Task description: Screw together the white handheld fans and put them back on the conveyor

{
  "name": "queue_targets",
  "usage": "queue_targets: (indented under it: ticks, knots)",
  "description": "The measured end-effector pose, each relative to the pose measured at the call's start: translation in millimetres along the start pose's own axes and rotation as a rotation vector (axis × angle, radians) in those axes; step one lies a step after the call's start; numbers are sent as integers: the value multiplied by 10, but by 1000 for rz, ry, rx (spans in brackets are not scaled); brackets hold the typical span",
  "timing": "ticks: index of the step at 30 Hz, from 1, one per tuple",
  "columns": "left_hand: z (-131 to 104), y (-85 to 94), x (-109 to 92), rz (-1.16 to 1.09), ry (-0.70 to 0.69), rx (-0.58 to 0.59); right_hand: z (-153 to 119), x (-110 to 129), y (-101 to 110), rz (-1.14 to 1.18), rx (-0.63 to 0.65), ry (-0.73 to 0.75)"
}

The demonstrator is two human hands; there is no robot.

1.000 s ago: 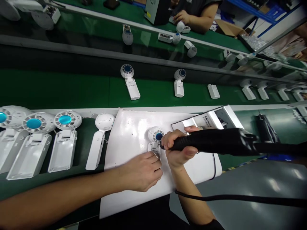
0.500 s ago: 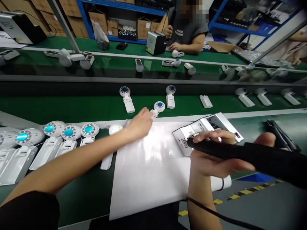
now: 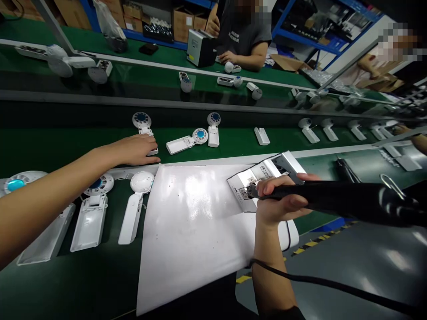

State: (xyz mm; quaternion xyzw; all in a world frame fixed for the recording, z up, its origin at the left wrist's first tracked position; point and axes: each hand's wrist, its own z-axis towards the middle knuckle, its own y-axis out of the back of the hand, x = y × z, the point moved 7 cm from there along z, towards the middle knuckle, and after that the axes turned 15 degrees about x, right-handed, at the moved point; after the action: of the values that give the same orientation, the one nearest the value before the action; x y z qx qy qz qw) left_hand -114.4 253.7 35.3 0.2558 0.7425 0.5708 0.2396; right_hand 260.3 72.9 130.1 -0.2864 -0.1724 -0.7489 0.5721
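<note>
My left hand [image 3: 138,149] is closed over the handle of a white handheld fan [image 3: 142,119] on the green belt; the palm hides most of that handle. To its right lie a second fan [image 3: 200,135], slanted, and a third fan [image 3: 214,118]. My right hand [image 3: 280,200] grips a black corded electric screwdriver [image 3: 320,198]. The tip of the screwdriver is at the front of a white and black screw feeder [image 3: 238,191]; whether a screw sits on it I cannot tell.
A white sheet [image 3: 180,249] covers the bench before me. Left of it lie several fans, including one face-down [image 3: 142,182]. A loose white cover [image 3: 262,136] lies on the belt. A black pouch-like item [image 3: 347,170] is at right. A co-worker [image 3: 247,40] sits opposite.
My left hand has moved left from the slanted fan, now let go on the belt, to another fan's handle. My right hand keeps the screwdriver at the feeder. The view has shifted right.
</note>
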Motion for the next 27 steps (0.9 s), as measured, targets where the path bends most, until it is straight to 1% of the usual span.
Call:
queue_targets:
  ticks: [2,3,4,5,6,7,8,9,10,12,13,14,15,16,17,19,22,27]
  knots:
    - [-26,35,18,-17,44,29,-26,23,-47,68,66,-49]
    - [-58,90,-7,-21,67,29,-44,39,-77,121,104,-88]
    - [-115,186,-56,-29,101,-20,-66,65,-106,179,136,-127]
    - [-189,286,-154,-40,122,-82,-87,102,-136,238,166,-158]
    - [-274,370,-309,-50,126,-143,-106,149,-167,294,195,-177]
    - [-362,423,-531,-56,106,-197,-119,203,-203,343,225,-181]
    - [-447,437,-811,-60,60,-242,-128,255,-247,382,259,-179]
    - [-518,398,-1141,-60,-8,-264,-134,297,-295,416,285,-173]
    - [-582,318,-1510,-53,-111,-281,-139,326,-349,444,305,-165]
    - [-671,45,-2222,-90,-342,-270,-154,319,-460,483,295,-164]
    - [-700,-107,-2506,-101,-421,-278,-166,290,-525,497,281,-169]
    - [-716,-255,-2733,-107,-485,-285,-183,251,-593,506,264,-173]
    - [-717,-391,-2897,-113,-530,-287,-204,200,-658,501,244,-180]
    - [-709,-503,-3003,-118,-554,-290,-228,144,-722,485,232,-191]
    - [-695,-588,-3061,-125,-566,-288,-254,87,-782,462,227,-203]
    - [-663,-680,-3086,-140,-568,-278,-309,-27,-884,412,239,-242]
    - [-645,-684,-3057,-151,-567,-270,-389,-168,-976,386,273,-314]
    - [-634,-660,-3064,-163,-571,-249,-523,-314,-1068,458,332,-364]
